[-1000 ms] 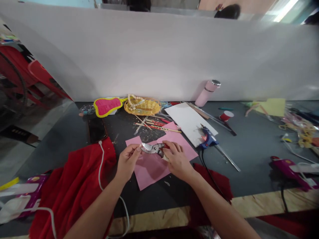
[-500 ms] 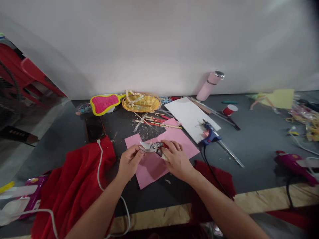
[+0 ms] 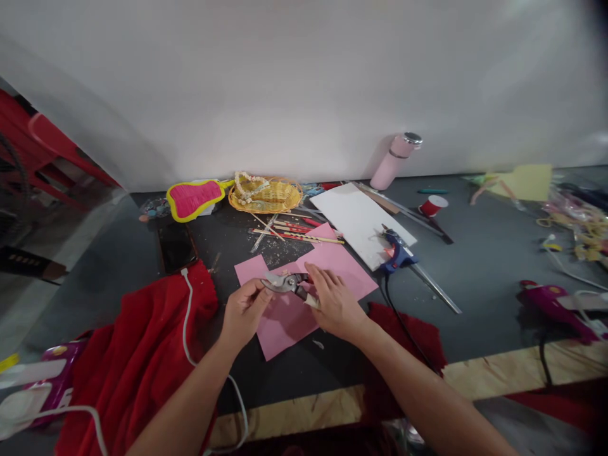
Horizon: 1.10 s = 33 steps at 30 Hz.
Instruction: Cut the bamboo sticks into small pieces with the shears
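Pruning shears [image 3: 291,283] are held above pink paper [image 3: 289,326] on the dark table. My right hand [image 3: 336,304] is closed round their handles. The fingers of my left hand [image 3: 243,311] are pinched together at the tip of the blades; whatever small thing they hold there is too small to make out. Behind the paper lie several red and wooden sticks [image 3: 299,235] among small scraps. To the right of them a white board [image 3: 363,221] lies flat, with a blue glue gun [image 3: 399,256] at its right edge.
A yellow basket [image 3: 280,195] with a beaded string and a pink bottle [image 3: 392,163] stand by the wall. On the left are a phone [image 3: 177,247], a red cloth [image 3: 147,335] and a white cable [image 3: 187,316]. A red spool [image 3: 433,206] stands right of the board.
The view has shifted slightly, moving the table things a little to the left in the picture. My right fingers have loosened a little on the handles; the shears remain between my hands.
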{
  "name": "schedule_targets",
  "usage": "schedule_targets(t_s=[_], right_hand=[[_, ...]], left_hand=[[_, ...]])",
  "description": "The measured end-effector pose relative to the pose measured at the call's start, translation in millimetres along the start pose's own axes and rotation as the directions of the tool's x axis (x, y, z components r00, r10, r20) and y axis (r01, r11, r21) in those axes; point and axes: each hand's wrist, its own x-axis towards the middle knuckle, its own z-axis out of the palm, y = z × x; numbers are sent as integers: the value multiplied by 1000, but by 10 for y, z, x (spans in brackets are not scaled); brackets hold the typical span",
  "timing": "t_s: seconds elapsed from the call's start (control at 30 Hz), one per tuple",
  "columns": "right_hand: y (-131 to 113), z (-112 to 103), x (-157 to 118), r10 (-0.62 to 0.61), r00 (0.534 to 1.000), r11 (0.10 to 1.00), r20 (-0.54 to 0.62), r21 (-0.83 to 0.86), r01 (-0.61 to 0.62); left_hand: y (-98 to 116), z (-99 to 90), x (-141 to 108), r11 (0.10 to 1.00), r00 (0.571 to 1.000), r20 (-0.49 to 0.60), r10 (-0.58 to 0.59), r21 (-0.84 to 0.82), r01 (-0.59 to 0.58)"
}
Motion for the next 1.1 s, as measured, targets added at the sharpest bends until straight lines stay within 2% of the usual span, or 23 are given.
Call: schedule_targets(t_s=[0.17, 0.43, 0.63, 0.73, 0.93, 1.1], right_hand=[[-43, -46, 5, 37, 994, 998, 98, -58, -32], [-100, -63, 9, 58, 995, 996, 85, -71, -52], [-65, -54, 33, 54, 993, 996, 107, -82, -45], [-39, -72, 35, 22, 991, 998, 133, -62, -13], [-12, -131, 13, -22, 987, 1000, 161, -12, 25], [-22, -117, 17, -7, 989, 1000, 146, 9, 6]], left_hand=[[37, 4, -26, 999, 1000, 23, 7, 38, -8], [49, 7, -55, 1000, 1000, 12, -28, 10, 28], [26, -7, -38, 1000, 999, 47, -17, -7, 17], [0, -26, -34, 996, 996, 78, -44, -70, 50], [-58, -41, -26, 933, 968, 208, -144, -298, 203], [-57, -48, -15, 909, 960, 209, -187, -335, 250]])
